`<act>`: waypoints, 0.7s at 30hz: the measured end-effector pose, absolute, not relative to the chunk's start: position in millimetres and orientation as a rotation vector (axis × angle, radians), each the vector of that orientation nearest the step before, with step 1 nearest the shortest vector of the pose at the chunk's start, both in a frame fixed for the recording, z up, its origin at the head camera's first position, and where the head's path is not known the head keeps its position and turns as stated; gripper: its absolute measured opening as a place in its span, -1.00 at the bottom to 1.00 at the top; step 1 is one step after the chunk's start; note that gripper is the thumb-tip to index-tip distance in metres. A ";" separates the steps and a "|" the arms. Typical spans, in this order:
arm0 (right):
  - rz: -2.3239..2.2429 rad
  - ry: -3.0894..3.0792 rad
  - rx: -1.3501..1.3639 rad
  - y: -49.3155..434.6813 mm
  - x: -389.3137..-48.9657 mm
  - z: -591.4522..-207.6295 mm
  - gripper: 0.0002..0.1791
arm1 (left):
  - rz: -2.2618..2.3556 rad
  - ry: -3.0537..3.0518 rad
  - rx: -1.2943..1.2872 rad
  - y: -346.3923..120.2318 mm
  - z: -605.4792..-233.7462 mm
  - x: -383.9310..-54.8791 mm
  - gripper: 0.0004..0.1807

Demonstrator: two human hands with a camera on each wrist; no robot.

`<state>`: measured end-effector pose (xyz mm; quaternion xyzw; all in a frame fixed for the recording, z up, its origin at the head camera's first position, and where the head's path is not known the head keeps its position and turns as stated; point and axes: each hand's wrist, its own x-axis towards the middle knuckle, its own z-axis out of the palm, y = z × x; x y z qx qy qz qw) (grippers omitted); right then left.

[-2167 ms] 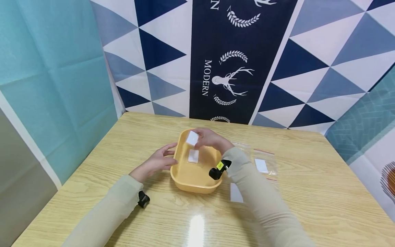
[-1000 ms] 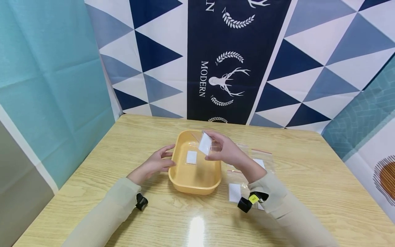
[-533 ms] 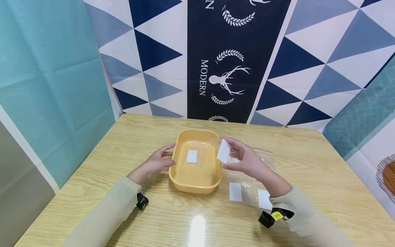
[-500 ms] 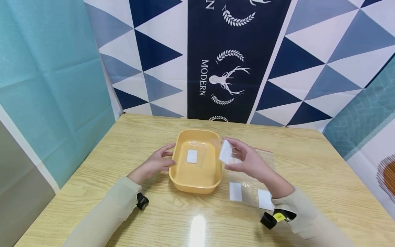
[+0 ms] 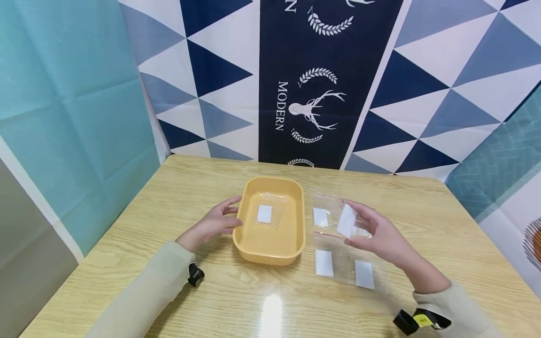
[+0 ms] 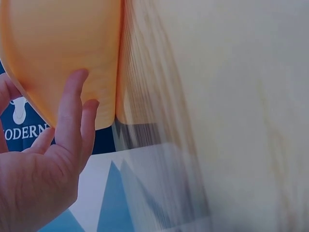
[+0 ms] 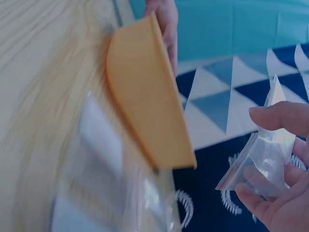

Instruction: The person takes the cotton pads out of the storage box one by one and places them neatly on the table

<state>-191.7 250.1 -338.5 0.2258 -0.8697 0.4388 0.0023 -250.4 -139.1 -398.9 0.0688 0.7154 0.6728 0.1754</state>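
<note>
My left hand (image 5: pixel 215 223) rests against the left side of a yellow plastic tub (image 5: pixel 270 246), its fingers fairly straight along the outer wall (image 6: pixel 96 58). Inside the tub lies a clear zip bag with a white card (image 5: pixel 264 214). To the right of the tub, my right hand (image 5: pixel 382 234) pinches another zip bag (image 5: pixel 346 220) between thumb and fingers, raised above the table. The right wrist view shows the red seal strip of this held bag (image 7: pixel 258 164). Beneath and beside that hand, zip bags lie on the table: back left (image 5: pixel 320 217), front left (image 5: pixel 324 263) and front right (image 5: pixel 364 274).
The wooden table (image 5: pixel 211 300) stretches around the tub. A patterned curtain (image 5: pixel 304 70) hangs behind its back edge, and a teal cloth (image 5: pixel 80 108) hangs at the left. Black wrist cameras sit on both sleeves.
My right hand has carried the zip bag from over the tub rightward, above the bags on the table. The left hand has stayed at the tub's side, and one bag still lies inside.
</note>
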 end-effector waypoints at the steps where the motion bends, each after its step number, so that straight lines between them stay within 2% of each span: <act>1: 1.369 -2.743 0.694 255.1 -190.8 -339.4 -0.11 | 1.905 2.031 0.193 -139.1 -398.4 -250.4 -0.15; 21: 0.996 -2.891 0.576 359.4 -198.4 -368.8 -0.06 | 1.915 2.010 0.193 -138.4 -397.5 -250.3 -0.15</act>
